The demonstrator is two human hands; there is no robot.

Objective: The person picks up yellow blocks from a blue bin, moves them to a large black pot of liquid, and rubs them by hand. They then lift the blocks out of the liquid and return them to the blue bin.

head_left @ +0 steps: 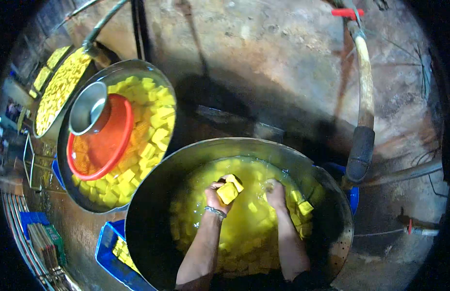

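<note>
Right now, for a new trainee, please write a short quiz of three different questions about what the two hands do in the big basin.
1. True or false: the left hand holds yellow blocks above the yellow liquid.
2. Where is the right hand? A) on the red strainer B) low in the big metal basin, at the liquid among yellow blocks C) on the hose
3. Fill in: a small steel bowl sits in the ______ strainer on top of the second basin of blocks.

Key: 1 true; 2 B; 3 red. Whether the right hand grips anything cannot be told; its fingers are hidden.
</note>
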